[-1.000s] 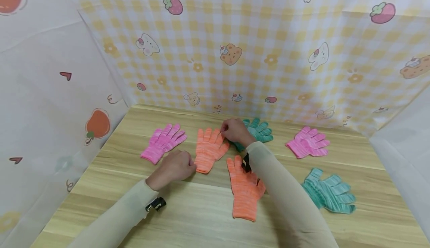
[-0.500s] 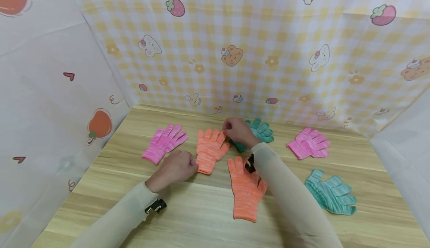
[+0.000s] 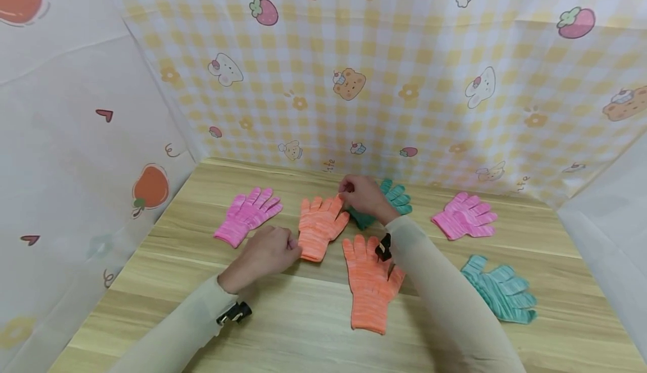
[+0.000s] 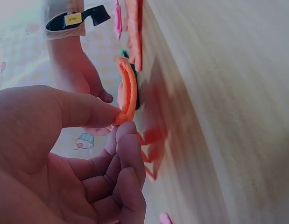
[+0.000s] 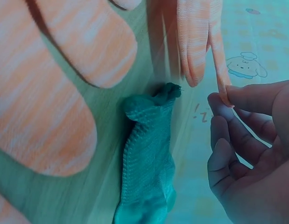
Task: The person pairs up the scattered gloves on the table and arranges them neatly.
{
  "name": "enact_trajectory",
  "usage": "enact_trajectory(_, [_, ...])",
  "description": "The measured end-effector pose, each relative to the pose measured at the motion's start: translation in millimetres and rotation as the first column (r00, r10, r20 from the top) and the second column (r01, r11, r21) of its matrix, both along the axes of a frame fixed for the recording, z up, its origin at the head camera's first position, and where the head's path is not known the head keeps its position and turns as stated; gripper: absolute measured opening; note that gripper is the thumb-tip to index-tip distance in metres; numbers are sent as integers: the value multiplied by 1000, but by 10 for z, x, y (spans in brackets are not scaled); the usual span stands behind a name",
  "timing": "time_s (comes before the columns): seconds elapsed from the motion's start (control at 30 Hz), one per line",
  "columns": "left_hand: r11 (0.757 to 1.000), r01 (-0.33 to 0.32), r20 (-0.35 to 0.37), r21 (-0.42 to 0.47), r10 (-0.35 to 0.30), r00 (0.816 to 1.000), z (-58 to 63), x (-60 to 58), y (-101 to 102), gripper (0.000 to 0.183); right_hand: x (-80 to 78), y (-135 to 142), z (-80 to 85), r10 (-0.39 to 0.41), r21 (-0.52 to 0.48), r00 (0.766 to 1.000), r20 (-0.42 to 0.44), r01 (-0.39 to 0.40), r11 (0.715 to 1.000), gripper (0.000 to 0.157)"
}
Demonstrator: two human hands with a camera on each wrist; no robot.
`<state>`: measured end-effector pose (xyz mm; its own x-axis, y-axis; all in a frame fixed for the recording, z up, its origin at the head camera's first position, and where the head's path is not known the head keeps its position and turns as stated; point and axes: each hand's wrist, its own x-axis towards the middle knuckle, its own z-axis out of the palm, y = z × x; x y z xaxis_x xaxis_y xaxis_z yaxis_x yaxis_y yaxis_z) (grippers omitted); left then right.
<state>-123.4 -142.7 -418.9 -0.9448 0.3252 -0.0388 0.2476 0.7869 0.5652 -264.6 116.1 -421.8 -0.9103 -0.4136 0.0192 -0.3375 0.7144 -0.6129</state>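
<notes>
Between my two hands an orange knit glove point(image 3: 318, 228) is held just off the wooden table. My left hand point(image 3: 267, 253) pinches its cuff between thumb and forefinger; the left wrist view shows the cuff opening point(image 4: 128, 88) edge-on. By one fingertip of the glove, my right hand point(image 3: 366, 198) pinches the fabric, as the right wrist view shows at the glove finger point(image 5: 221, 70). Under the right hand and wrist lies a green glove point(image 3: 396, 196), partly hidden. Nearer me, a second orange glove point(image 3: 368, 289) lies flat, its thumb side close to my right forearm.
A pink glove point(image 3: 247, 215) lies at the left, behind my left hand. Another pink glove point(image 3: 465, 215) is at the back right, with a second green glove point(image 3: 505, 294) in front of it, partly behind my right sleeve. A checked cloth point(image 3: 434, 114) hangs behind the table point(image 3: 283, 328).
The pinched orange glove has risen a little off the table and shifted slightly right. Both hands have moved slightly right with it, and the other gloves stay in place.
</notes>
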Motion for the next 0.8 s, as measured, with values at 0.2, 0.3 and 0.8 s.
enact_trajectory(0.2, [1000,17,-29,19,-16,999,34,30,26,43,45,55,59,3,-40,1000,2,-3,999,7])
enact_trajectory(0.3, [999,27,-39,34,-25,999,52,48,41,42,60,80,79,-4,-52,1000,2,4,999,8])
enact_trajectory(0.8, [995,66,-61,75,-62,996,148,144,166,36,168,260,158,3,-63,998,-60,-7,998,7])
